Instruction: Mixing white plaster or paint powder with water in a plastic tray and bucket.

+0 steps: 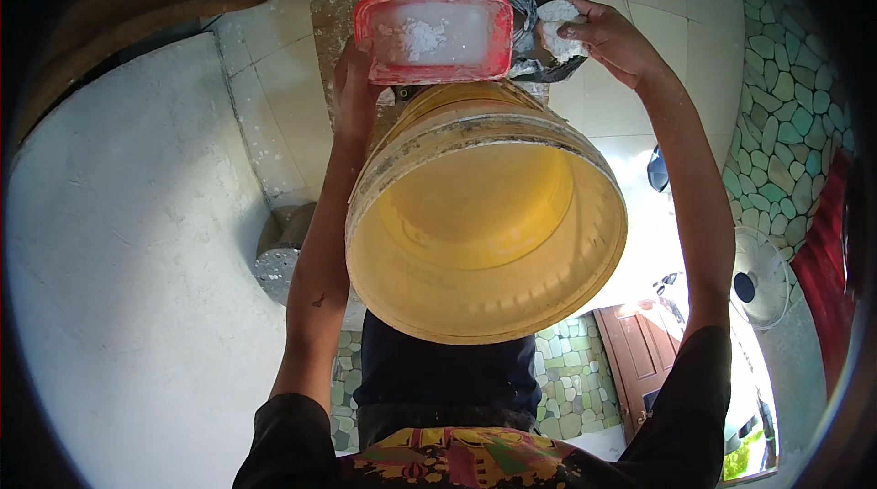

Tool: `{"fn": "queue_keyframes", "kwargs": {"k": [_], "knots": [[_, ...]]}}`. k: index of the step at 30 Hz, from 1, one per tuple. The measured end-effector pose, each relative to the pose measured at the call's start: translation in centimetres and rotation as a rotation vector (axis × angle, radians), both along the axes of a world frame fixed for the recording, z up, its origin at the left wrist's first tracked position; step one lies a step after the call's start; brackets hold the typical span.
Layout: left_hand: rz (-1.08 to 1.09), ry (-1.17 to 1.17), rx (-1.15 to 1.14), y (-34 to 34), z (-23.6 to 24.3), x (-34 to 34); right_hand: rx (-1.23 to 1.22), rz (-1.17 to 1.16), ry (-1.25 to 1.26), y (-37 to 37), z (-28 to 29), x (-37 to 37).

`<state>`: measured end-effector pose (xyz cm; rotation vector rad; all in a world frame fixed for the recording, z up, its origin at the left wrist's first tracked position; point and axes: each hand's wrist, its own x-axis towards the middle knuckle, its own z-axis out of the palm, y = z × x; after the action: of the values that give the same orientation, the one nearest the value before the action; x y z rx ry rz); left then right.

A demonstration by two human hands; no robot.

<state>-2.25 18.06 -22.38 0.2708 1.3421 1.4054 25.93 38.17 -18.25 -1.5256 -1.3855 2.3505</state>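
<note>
Holding white clump [559, 43] near red tub [434, 74]

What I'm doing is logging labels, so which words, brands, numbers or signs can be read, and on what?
None can be read.
Round yellow plastic bucket: faint marks on its wall, too blurred to read.
Black short-sleeved cloth shirt: multicoloured print, any lettering unclear.
Red rectangular plastic tub: no lettering shows.

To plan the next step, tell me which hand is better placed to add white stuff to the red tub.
Probably the right hand, touching the white clump beside the red tub; the left hand is at the tub's opposite edge.
</note>
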Motion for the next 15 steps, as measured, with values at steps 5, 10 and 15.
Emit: {"fn": "queue_keyframes", "kwargs": {"k": [5, 10, 15], "knots": [[-0.082, 0.031, -0.036, 0.3, 0.1, -0.2, 0.037, 0.03, 0.008, 0.5, 1.4, 0.0], [-0.022, 0.053, -0.035, 0.7, -0.5, 0.4, 0.04, 0.042, 0.052, 0.8, 2.5, 0.0], [-0.02, 0.05, -0.015, 0.7, -0.1, 0.4, 0.062, 0.045, 0.082, -0.2, 5.1, -2.2]]}}
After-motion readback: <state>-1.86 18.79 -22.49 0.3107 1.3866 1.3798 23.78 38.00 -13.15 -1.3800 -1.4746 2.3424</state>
